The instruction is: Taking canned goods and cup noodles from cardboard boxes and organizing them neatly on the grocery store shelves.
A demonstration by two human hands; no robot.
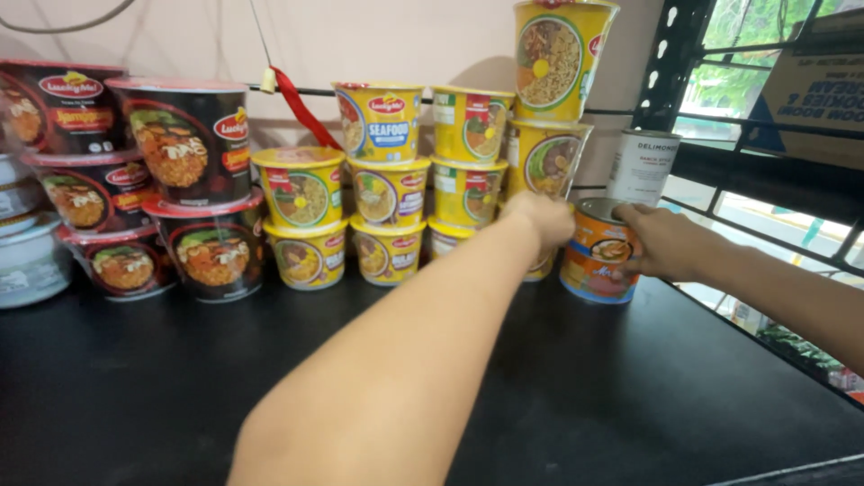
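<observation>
Both hands hug the orange can (598, 252) on the black shelf (630, 396), the left hand (543, 219) closed on one side and the right hand (661, 239) on the other, with yellow noodle cups (468, 171) just behind the left hand.

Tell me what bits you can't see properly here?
All in the head view:
- Left hand: its fingers are hidden behind its own back and wrist.
- Orange can: both sides covered by the hands; the right hand wraps it.
- White can: bottom hidden behind the orange can.
- Bottom yellow cup: mostly hidden by the left hand.
- Black bowls: cut off by the left edge.
</observation>
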